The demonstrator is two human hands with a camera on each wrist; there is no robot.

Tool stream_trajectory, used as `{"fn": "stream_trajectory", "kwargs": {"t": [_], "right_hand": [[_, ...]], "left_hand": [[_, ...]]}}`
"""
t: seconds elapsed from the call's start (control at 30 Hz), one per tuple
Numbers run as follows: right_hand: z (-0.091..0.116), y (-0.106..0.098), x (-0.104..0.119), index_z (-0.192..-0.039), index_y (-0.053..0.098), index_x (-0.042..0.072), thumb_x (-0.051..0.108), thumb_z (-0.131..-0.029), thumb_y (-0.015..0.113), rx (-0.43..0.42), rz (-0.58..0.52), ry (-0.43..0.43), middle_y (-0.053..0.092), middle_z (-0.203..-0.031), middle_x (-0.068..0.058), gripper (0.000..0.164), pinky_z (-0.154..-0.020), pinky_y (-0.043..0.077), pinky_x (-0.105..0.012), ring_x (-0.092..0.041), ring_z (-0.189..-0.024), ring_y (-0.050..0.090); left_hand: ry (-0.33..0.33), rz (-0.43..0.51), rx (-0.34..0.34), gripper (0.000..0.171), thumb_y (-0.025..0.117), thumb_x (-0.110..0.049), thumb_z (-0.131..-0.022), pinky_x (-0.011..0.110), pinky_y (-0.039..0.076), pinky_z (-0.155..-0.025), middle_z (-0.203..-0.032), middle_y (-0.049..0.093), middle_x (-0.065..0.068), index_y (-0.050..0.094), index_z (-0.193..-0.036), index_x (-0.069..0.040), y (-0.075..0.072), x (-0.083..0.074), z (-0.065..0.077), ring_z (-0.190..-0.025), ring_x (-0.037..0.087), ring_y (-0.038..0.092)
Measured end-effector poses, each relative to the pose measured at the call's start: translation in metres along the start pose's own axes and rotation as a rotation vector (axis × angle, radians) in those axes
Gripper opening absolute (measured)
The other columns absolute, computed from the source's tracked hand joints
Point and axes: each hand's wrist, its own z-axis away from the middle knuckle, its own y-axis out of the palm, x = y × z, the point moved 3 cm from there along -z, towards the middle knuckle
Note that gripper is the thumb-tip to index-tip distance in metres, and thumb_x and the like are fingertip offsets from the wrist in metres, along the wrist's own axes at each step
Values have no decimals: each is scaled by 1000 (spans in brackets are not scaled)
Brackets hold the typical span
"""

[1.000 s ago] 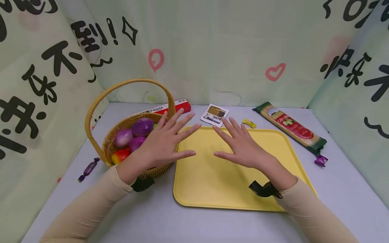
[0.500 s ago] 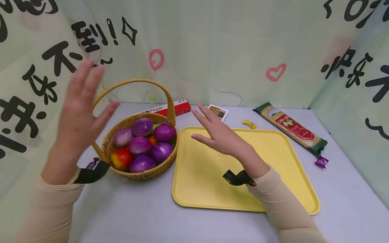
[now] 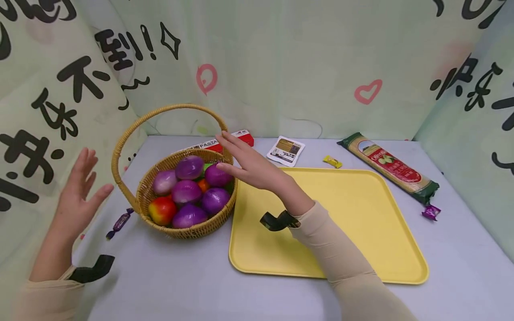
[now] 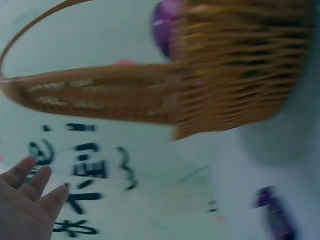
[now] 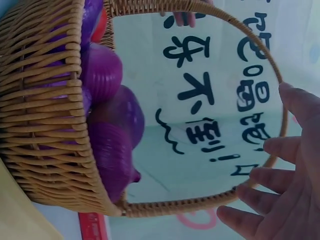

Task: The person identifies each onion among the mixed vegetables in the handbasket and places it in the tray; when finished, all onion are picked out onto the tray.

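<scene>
A wicker basket (image 3: 192,232) with a tall arched handle (image 3: 176,107) stands left of the yellow tray, filled with several purple onions (image 3: 186,191) and a red-yellow fruit (image 3: 162,210). My left hand (image 3: 74,203) hovers at the basket's left side, apart from it, fingers extended and thumb spread. On the other side, my right hand (image 3: 259,167) reaches over the tray, its fingertips overlapping the right foot of the handle in the head view. In the right wrist view its extended fingers (image 5: 267,192) lie across the line of the handle, with nothing held.
The yellow tray (image 3: 353,249) lies right of the basket. Behind are a red pasta box (image 3: 242,137), a white packet (image 3: 286,150) and a yellow candy (image 3: 332,161). A long green-ended package (image 3: 391,167) and purple candy (image 3: 431,212) lie right, a dark wrapped candy (image 3: 119,223) left.
My left hand has gone from in front of the basket to its left side, rising and then lowering. The right hand has moved left from over the tray to the basket's right side.
</scene>
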Motion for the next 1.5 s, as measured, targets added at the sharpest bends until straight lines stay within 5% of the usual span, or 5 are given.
{"fn": "stream_trajectory", "kwargs": {"t": [0.2,0.33,0.57,1.0,1.5], "right_hand": [[-15,13,-10,-151,20,19,37,-97,48,18,-39,0,15,-158,-10,63,-118,22,-46,-26,-147,18],[-20,20,-16,-151,21,19,38,-97,48,35,-58,8,17,-158,-10,63,-118,21,-47,-26,-147,18],[-25,25,-19,-151,22,20,40,-96,49,64,-58,13,17,-158,-7,64,-118,20,-46,-24,-147,17],[-45,27,-7,-150,26,22,43,-94,52,101,-11,-1,21,-157,-7,65,-119,22,-41,-21,-147,19],[-83,24,0,-145,37,17,40,-92,57,280,169,-110,32,-153,-10,61,-118,24,-36,-23,-144,26]], "left_hand": [[-4,284,1,97,55,11,-87,8,26,-109,-158,16,2,-6,-152,-28,40,22,19,-146,13,19],[88,425,-19,87,49,15,-88,8,37,-101,-152,32,2,5,-153,-23,55,24,22,-134,6,41],[80,316,-44,82,51,12,-89,7,43,-93,-131,52,-13,12,-152,-22,57,22,23,-110,2,59],[96,262,2,84,53,12,-87,5,43,-89,-128,52,-15,11,-152,-20,52,20,22,-109,-2,57],[123,295,12,85,52,14,-87,7,43,-93,-129,52,-14,11,-152,-21,51,20,23,-110,2,58]]}}
